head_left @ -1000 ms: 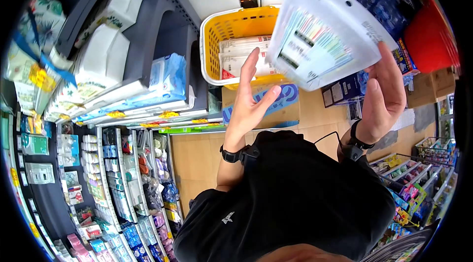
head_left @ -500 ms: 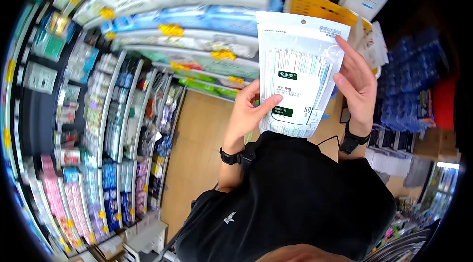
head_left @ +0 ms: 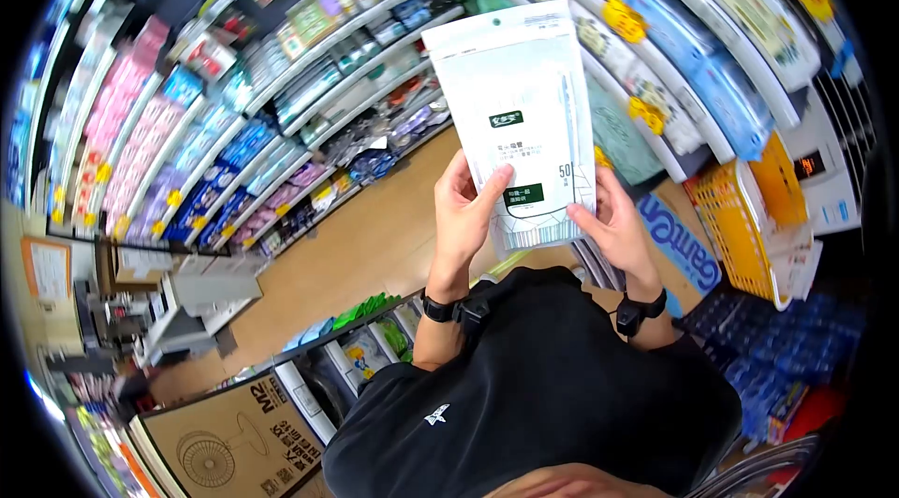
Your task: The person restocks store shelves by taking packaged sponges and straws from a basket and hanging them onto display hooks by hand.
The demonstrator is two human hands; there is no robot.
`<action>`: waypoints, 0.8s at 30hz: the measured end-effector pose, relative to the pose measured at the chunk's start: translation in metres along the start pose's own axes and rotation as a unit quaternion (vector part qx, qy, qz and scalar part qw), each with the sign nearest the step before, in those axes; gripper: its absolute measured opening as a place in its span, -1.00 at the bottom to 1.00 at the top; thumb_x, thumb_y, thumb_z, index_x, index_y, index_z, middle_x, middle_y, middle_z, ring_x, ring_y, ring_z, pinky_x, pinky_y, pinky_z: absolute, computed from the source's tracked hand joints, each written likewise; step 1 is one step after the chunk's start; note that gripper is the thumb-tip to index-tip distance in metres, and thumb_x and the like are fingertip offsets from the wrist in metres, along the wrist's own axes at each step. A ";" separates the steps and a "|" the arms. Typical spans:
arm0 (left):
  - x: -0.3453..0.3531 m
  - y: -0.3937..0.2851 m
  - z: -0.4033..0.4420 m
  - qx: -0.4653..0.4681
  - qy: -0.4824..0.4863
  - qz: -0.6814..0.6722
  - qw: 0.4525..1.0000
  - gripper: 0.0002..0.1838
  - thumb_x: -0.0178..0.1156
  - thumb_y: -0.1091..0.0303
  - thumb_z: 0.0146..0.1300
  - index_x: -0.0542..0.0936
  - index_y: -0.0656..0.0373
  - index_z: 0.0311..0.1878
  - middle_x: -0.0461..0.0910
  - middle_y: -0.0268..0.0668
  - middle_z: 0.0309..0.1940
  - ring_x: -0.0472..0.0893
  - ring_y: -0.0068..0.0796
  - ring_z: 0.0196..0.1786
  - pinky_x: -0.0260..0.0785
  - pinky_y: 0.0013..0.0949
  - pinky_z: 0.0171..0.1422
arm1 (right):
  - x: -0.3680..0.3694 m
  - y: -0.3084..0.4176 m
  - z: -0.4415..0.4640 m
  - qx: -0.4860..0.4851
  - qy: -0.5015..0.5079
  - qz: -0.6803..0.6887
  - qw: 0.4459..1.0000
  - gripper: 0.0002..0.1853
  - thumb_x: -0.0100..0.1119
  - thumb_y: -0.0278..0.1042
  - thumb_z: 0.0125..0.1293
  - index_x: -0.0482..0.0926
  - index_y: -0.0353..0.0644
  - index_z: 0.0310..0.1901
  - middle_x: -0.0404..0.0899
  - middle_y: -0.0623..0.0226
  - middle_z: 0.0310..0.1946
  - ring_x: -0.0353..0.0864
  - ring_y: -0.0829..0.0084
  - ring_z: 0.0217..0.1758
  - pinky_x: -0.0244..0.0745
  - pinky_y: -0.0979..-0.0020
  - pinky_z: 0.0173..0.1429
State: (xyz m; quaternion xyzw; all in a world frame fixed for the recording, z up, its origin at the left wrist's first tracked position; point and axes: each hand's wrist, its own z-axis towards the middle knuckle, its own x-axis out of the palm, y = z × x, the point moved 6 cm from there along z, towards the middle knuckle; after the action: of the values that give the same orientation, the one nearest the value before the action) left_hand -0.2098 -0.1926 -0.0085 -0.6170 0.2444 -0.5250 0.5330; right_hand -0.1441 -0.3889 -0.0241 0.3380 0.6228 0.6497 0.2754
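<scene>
A pale pouch of drinking straws [head_left: 524,58] is held upright in front of my chest, its label side facing me. The printed label carries dark green patches and the number 50, and straw ends show along the bottom edge. My left hand [head_left: 465,209] grips the lower left side, thumb laid across the front. At the lower right edge my right hand [head_left: 613,228] holds the pouch too, its thumb on the front and fingers behind. The pouch hides the fingers at the back.
Stocked shelves [head_left: 346,25] curve along the far side, and another shelf with blue packs [head_left: 674,29] stands at right. A yellow basket [head_left: 735,222] is at my right, near blue bottle packs [head_left: 777,339]. A fan carton [head_left: 220,442] lies lower left.
My view and body have turned left along the aisle. My right hand has come down from the pouch's upper right corner and now grips its lower right edge.
</scene>
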 end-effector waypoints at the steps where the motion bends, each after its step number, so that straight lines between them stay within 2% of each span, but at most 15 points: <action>1: -0.015 -0.006 -0.002 0.015 -0.037 0.000 0.999 -0.59 0.31 0.47 0.41 0.52 0.39 0.26 0.70 -0.18 0.08 0.66 -0.53 0.07 0.49 -0.41 0.21 | 0.015 -0.003 0.008 -0.009 0.015 0.015 1.000 -0.48 0.22 -0.53 0.45 0.31 -0.38 0.37 0.61 0.18 0.12 0.58 0.51 0.19 0.44 0.42 0.29; 3: -0.038 -0.016 -0.005 0.032 -0.085 -0.001 0.996 -0.63 0.28 0.49 0.42 0.51 0.39 0.24 0.69 -0.17 0.07 0.67 -0.52 0.06 0.52 -0.42 0.18 | 0.038 -0.014 0.021 0.005 0.044 0.043 0.998 -0.60 0.18 -0.58 0.47 0.39 -0.39 0.29 0.63 0.21 0.10 0.59 0.56 0.15 0.47 0.44 0.27; 7: -0.070 -0.025 -0.004 0.051 -0.127 -0.018 0.990 -0.63 0.27 0.50 0.43 0.50 0.39 0.23 0.69 -0.16 0.08 0.66 -0.51 0.07 0.50 -0.42 0.20 | 0.068 -0.018 0.042 0.004 0.057 0.027 0.998 -0.65 0.19 -0.60 0.46 0.44 -0.38 0.22 0.65 0.22 0.07 0.60 0.56 0.13 0.47 0.45 0.27; 18: -0.130 -0.027 0.055 0.098 -0.147 -0.013 0.984 -0.66 0.24 0.59 0.42 0.50 0.44 0.20 0.63 -0.12 0.13 0.63 -0.44 0.15 0.50 -0.38 0.26 | 0.096 -0.020 0.153 -0.029 0.109 0.058 0.992 -0.68 0.20 -0.58 0.46 0.45 -0.38 0.20 0.64 0.24 0.07 0.60 0.53 0.14 0.45 0.45 0.27; 24: -0.146 -0.045 0.125 0.137 -0.198 0.020 0.970 -0.71 0.25 0.61 0.40 0.54 0.43 0.15 0.68 -0.16 0.05 0.67 -0.51 0.05 0.53 -0.44 0.16 | 0.100 -0.010 0.240 -0.041 0.173 0.084 0.980 -0.66 0.20 -0.59 0.45 0.43 -0.37 0.20 0.64 0.26 0.06 0.59 0.57 0.13 0.45 0.48 0.26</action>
State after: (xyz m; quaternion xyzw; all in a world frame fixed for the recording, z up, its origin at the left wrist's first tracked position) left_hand -0.1558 -0.0025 -0.0089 -0.6251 0.0716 -0.4100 0.6604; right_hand -0.0187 -0.1606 -0.0249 0.2596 0.6034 0.7441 0.1218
